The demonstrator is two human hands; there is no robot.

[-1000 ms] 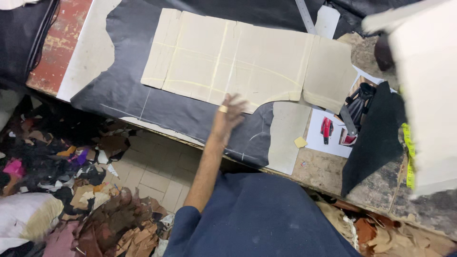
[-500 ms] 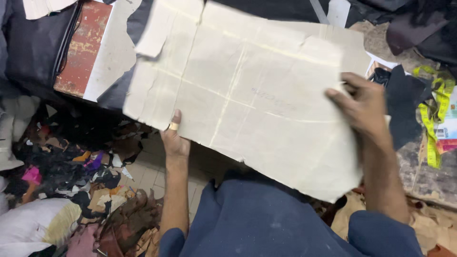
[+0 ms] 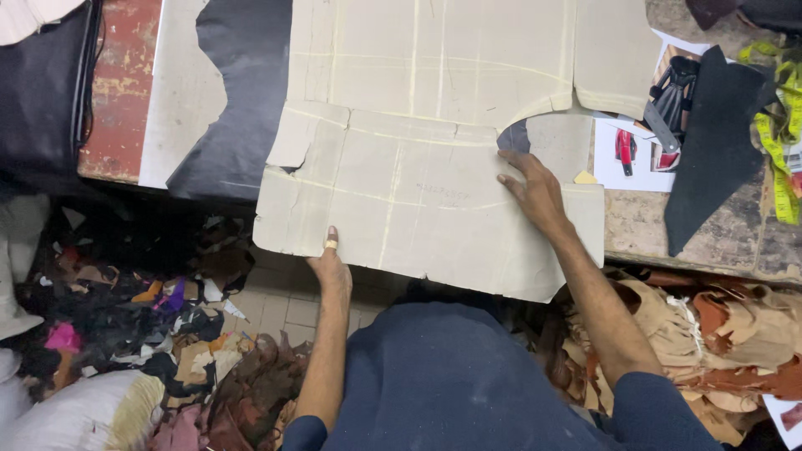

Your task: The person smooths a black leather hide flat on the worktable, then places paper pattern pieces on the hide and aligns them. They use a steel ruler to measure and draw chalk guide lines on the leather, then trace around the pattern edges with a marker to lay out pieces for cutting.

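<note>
2 hands work 1 cardboard pattern point(image 3: 418, 192): left hand point(image 3: 332, 266) pinches its edge, right hand point(image 3: 535, 188) presses flat, fingers spread.

Large creased beige cardboard pattern point(image 3: 418, 192), torn left edge, flat, overhanging the table's near edge

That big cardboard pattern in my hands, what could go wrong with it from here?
The cardboard pattern is already torn at its left edge, so the left hand pinching the overhanging lower edge could lengthen the rip. Much of it hangs past the table; under the flat right hand it might slide towards the leather scraps.
</note>
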